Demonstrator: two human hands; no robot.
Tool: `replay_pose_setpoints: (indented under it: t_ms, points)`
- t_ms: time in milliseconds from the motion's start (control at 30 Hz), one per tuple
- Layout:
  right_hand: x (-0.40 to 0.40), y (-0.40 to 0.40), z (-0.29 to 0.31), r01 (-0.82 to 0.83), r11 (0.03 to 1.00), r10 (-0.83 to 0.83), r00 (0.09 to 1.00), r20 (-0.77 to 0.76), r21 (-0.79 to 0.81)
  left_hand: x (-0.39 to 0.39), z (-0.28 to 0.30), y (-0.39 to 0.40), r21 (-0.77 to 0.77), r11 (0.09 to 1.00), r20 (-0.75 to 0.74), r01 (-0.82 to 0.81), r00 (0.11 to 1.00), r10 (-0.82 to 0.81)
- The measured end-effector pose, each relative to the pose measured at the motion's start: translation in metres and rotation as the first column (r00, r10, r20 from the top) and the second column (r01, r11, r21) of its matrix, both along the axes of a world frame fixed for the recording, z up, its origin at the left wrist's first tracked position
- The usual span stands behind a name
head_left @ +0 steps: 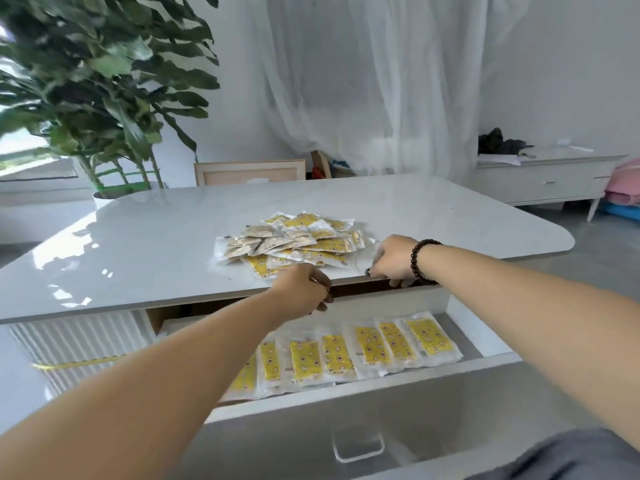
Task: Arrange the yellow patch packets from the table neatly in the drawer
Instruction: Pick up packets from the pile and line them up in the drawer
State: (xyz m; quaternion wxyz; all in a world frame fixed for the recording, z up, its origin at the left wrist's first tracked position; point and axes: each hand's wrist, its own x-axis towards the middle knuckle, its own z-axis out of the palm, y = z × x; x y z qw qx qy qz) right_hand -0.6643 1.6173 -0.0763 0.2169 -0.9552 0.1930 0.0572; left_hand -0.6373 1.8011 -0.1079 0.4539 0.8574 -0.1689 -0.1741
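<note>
Our fingers (320, 289) curl at the desk (156, 244) edge, grip unclear; one row fills the drawer (485, 362), a heap of yellow patch packets (287, 242) remains.

We saw a leafy potted plant (104, 81) at far left; sheer white curtain (363, 81) behind; low white sideboard (540, 181) right, dark bundle (498, 142) on top.
</note>
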Motion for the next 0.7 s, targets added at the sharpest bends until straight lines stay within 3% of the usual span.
replay_pose_setpoints:
  t_ms: [233, 367, 433, 567, 700]
  points:
    - [0.023, 0.040, 0.006, -0.082, 0.971, 0.120, 0.979, 0.162, -0.226, 0.014, 0.030, 0.054, -0.099, 0.973, 0.005, -0.210, 0.977, 0.212]
    - [0.030, 0.044, -0.011, -0.136, 0.850, 0.254, 0.952, 0.169, -0.509, 0.025, 0.033, 0.066, -0.108, 0.972, 0.001, -0.209, 0.978, 0.210]
    - [0.036, 0.040, -0.016, -0.182, 0.800, 0.324, 0.933, 0.156, -0.572, 0.030, 0.034, 0.069, -0.111, 0.974, -0.001, -0.198, 0.980, 0.199]
    - [0.054, 0.033, -0.022, -0.216, 0.798, 0.338, 0.933, 0.122, -0.563, 0.038, 0.041, 0.072, -0.082, 0.981, 0.006, -0.177, 0.984, 0.178]
    - [0.070, 0.034, -0.031, -0.283, 0.861, 0.321, 0.947, 0.018, -0.423, 0.043, 0.048, 0.074, -0.106, 0.980, 0.006, -0.170, 0.985, 0.172]
